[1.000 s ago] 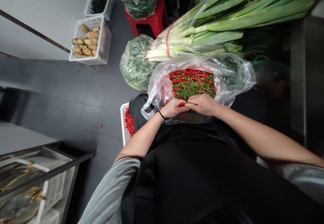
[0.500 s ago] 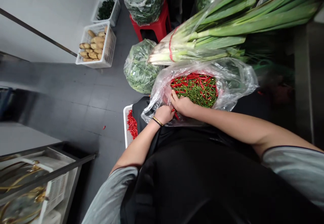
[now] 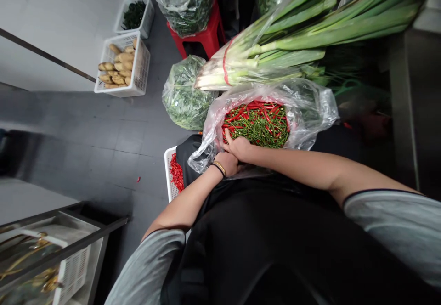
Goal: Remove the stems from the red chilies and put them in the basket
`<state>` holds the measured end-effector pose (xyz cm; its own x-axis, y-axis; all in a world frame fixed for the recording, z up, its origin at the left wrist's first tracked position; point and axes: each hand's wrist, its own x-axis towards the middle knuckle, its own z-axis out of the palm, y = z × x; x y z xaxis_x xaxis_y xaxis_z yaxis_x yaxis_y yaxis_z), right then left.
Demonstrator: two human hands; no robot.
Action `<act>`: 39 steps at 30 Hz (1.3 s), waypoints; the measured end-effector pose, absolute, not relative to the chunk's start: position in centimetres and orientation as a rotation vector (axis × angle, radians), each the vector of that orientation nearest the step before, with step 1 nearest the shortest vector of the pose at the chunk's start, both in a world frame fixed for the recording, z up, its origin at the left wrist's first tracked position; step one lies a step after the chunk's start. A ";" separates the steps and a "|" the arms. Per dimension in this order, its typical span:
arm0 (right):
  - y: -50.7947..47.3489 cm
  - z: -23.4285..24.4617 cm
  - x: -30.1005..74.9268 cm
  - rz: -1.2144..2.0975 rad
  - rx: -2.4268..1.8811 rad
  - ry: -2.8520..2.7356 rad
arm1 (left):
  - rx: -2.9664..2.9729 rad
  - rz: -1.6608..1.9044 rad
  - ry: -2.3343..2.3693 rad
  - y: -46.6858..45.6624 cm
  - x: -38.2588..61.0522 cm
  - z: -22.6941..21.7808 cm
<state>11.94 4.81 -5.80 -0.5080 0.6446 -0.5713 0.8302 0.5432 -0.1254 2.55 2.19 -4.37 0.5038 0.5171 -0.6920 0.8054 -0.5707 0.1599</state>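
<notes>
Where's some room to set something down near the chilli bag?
Grey floor tiles lie open between the ginger crate and the white basket. It's crowded at the left hand and right hand, where the chilli bag, leafy bag and green onions press together.

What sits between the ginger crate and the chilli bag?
A clear plastic bag of leafy greens on the tiled floor, in the head view.

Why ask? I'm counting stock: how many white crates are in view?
4: a crate of dark greens, a crate of ginger, a crate of red chillies, and a crate on the metal rack. More may be hidden.
</notes>
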 end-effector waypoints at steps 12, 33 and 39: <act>4.3 -5.7 19.4 -0.761 1.461 2.702 | 2.275 -0.800 1.204 1.6 1.6 -2.2; 1.0 -0.9 29.8 -0.355 1.760 2.295 | 2.074 -0.232 1.343 4.3 1.1 1.7; -0.2 0.2 27.5 -0.491 1.584 2.398 | 1.106 0.375 0.949 5.9 0.2 1.7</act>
